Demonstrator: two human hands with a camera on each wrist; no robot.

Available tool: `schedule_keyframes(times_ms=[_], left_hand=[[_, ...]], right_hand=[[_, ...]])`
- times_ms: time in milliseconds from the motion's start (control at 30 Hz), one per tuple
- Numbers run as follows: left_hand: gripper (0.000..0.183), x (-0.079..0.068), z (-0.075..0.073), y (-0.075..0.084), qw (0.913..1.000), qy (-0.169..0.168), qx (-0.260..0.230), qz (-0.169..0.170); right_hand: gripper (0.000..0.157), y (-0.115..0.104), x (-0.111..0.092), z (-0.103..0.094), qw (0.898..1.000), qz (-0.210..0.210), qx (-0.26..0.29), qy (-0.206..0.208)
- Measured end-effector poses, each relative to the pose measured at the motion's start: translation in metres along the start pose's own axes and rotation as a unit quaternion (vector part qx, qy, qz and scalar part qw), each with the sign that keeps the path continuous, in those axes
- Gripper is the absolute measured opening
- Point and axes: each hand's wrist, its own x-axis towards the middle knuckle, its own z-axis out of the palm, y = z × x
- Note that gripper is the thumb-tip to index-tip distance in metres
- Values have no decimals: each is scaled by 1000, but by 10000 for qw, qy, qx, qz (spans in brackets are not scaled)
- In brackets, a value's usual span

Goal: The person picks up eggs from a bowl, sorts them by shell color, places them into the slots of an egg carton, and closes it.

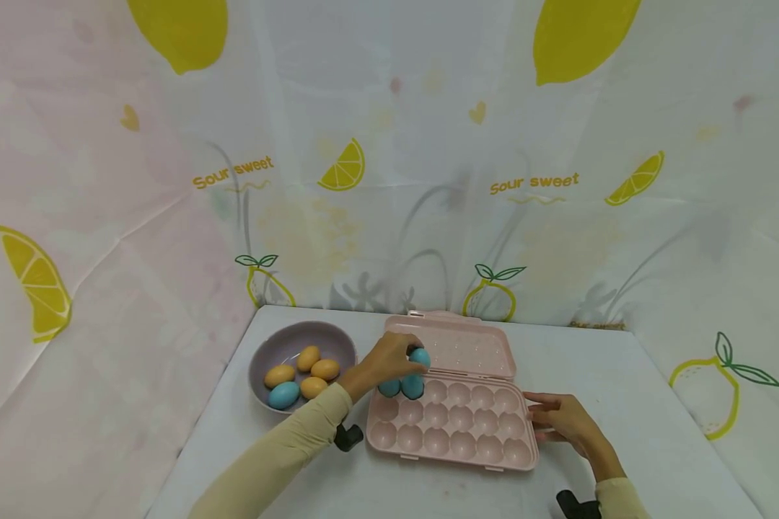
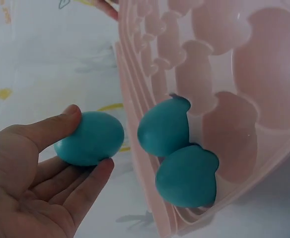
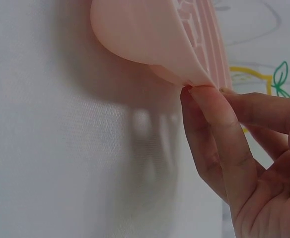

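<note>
Between thumb and fingertips, my left hand (image 1: 389,358) holds a blue egg (image 2: 91,139) above the back left of a pink egg carton (image 1: 451,414). Two more blue eggs, one (image 2: 165,128) beside the other (image 2: 187,176), sit in neighbouring cups of the carton's back row at the left end. The carton's lid (image 1: 451,344) lies open towards the wall. At the carton's right end, my right hand (image 1: 563,419) pinches the rim (image 3: 204,82) between thumb and fingers.
Left of the carton stands a greyish-purple bowl (image 1: 260,353) with several tan eggs (image 1: 279,375) and one blue egg (image 1: 283,395). Everything rests on a white table (image 1: 623,382). A lemon-printed cloth (image 1: 402,144) hangs behind and at the sides.
</note>
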Motion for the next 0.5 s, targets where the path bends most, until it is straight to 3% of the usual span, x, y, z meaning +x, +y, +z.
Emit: schedule_keyframes(times_ms=[300, 500], left_hand=[[38, 3, 20, 1, 9992, -358, -170, -111], [38, 5, 28, 4, 9990, -296, 254, 211]], right_hand=[[53, 2, 0, -1, 9999, -91, 30, -109], [53, 1, -2, -1, 9998, -122, -4, -152]])
